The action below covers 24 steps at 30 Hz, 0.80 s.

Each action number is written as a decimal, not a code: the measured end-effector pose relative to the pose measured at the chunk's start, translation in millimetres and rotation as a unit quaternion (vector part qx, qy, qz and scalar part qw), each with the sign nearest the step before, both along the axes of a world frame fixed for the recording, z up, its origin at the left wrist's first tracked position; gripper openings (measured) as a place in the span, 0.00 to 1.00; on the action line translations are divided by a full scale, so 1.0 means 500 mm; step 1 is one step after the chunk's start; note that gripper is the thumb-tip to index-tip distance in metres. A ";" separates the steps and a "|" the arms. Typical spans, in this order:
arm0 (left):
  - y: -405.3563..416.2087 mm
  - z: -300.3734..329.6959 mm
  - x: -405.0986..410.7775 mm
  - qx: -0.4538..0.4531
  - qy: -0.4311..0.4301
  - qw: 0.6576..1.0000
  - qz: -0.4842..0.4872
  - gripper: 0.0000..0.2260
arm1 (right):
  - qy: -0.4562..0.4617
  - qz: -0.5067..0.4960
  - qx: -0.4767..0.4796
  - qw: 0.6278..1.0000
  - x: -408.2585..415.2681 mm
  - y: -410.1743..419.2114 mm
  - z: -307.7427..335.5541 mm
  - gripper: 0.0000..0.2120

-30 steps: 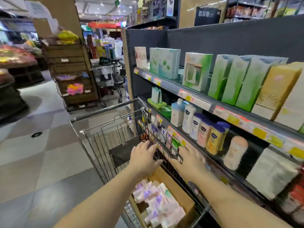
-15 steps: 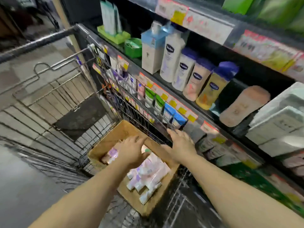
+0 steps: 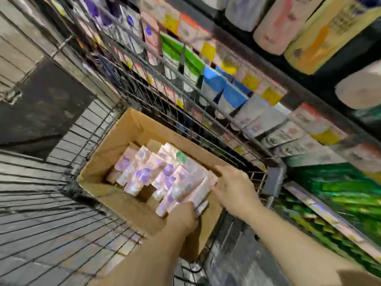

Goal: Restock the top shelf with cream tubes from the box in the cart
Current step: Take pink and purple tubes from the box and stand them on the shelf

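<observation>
An open brown cardboard box (image 3: 123, 139) sits inside a grey wire shopping cart (image 3: 61, 203), pushed into the cart's corner next to the shelving. The box holds a loose heap of pale pink cream tubes with purple markings (image 3: 148, 168), lying side by side and overlapping, with one tube showing a green patch near the far side of the heap. Both of the person's bare hands are down in the near end of the box. The left hand (image 3: 183, 215) reaches in from the near edge, its fingers curled round the nearest ends of a small bundle of tubes, holding them. The right hand (image 3: 233, 186) lies just to the right of that bundle, against the box's right wall, with its fingers and thumb closed on the far ends of the same tubes, so the bundle sits between the two hands. The picture is blurred by motion, so the exact number of tubes held cannot be told. Beyond the right hand, past the cart's wire side, a dark shop shelf (image 3: 268, 58) carries rows of small boxed goods in green, blue and white, with yellow and pink price labels (image 3: 249, 81) along its edge, and tall lotion bottles (image 3: 321, 38) stand on it further up.
</observation>
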State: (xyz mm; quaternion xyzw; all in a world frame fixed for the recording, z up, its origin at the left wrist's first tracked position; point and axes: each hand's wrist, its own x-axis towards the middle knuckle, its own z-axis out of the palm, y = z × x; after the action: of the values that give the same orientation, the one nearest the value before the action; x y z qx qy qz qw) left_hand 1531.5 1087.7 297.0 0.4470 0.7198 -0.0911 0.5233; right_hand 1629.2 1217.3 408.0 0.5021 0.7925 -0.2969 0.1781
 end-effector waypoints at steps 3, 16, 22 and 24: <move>-0.002 0.002 -0.002 0.028 0.013 0.999 0.039 0.16 | 0.002 -0.002 -0.004 1.000 0.004 -0.003 -0.005 0.30; -0.043 -0.003 0.001 0.035 0.009 0.996 0.076 0.06 | 0.001 0.008 -0.043 0.999 -0.012 -0.026 -0.004 0.29; -0.019 0.048 -0.080 -0.005 -0.072 0.993 0.091 0.03 | -0.020 -0.017 -0.083 0.996 -0.010 -0.050 0.018 0.28; -0.012 0.072 -0.119 -0.005 -0.094 0.984 0.149 0.05 | -0.019 -0.024 -0.102 0.994 -0.020 -0.051 0.030 0.27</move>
State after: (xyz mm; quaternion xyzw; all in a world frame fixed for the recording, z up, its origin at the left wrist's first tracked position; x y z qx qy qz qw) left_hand 1472.0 1081.6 333.0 0.3385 0.7254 0.0270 0.5988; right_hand 1619.4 1191.6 423.0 0.5056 0.7425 -0.3707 0.2358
